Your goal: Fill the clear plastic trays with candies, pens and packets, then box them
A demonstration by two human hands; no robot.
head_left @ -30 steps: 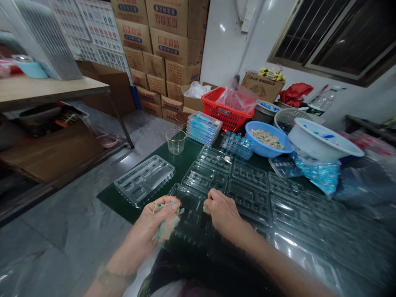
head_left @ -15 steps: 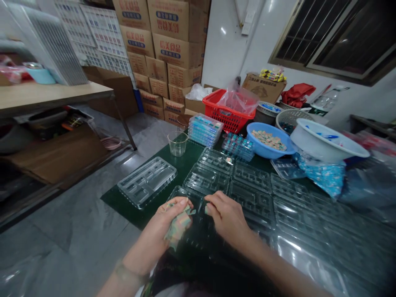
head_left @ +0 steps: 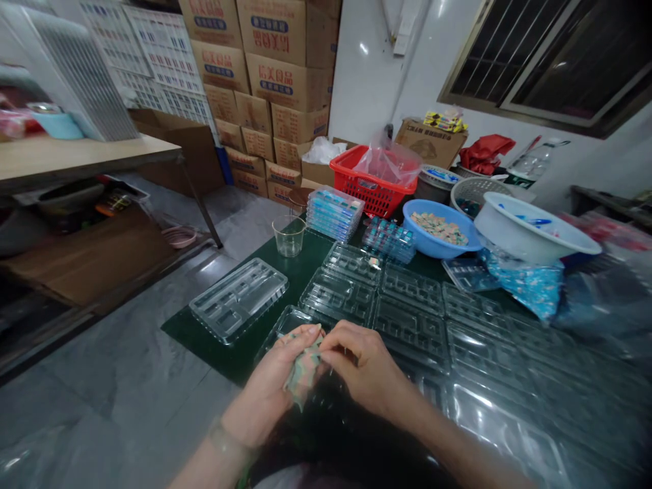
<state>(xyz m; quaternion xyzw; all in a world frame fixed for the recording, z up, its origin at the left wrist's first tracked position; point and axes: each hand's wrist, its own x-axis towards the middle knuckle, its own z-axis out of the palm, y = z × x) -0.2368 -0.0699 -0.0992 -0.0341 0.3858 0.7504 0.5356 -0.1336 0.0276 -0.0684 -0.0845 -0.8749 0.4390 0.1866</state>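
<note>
My left hand (head_left: 278, 380) is closed round a bunch of small pale green and pink packets (head_left: 301, 370). My right hand (head_left: 359, 367) has come against it, its fingertips pinched at the top of the bunch. Both hands hover over the near clear plastic tray (head_left: 285, 324) at the front of the green table mat (head_left: 239, 353). Several more clear compartment trays (head_left: 412, 292) lie side by side across the mat behind my hands.
A separate clear tray (head_left: 237, 299) overhangs the mat's left edge. Behind stand a clear cup (head_left: 288, 236), stacked filled trays (head_left: 333, 212), a blue bowl of packets (head_left: 439, 229), a red basket (head_left: 374, 180), a white basin (head_left: 530, 234) and cardboard boxes (head_left: 275, 68). A wooden table (head_left: 76, 156) stands left.
My right hand has moved left from the tray to meet my left hand, which has shifted right with the packets. The two hands now touch at the bunch.
</note>
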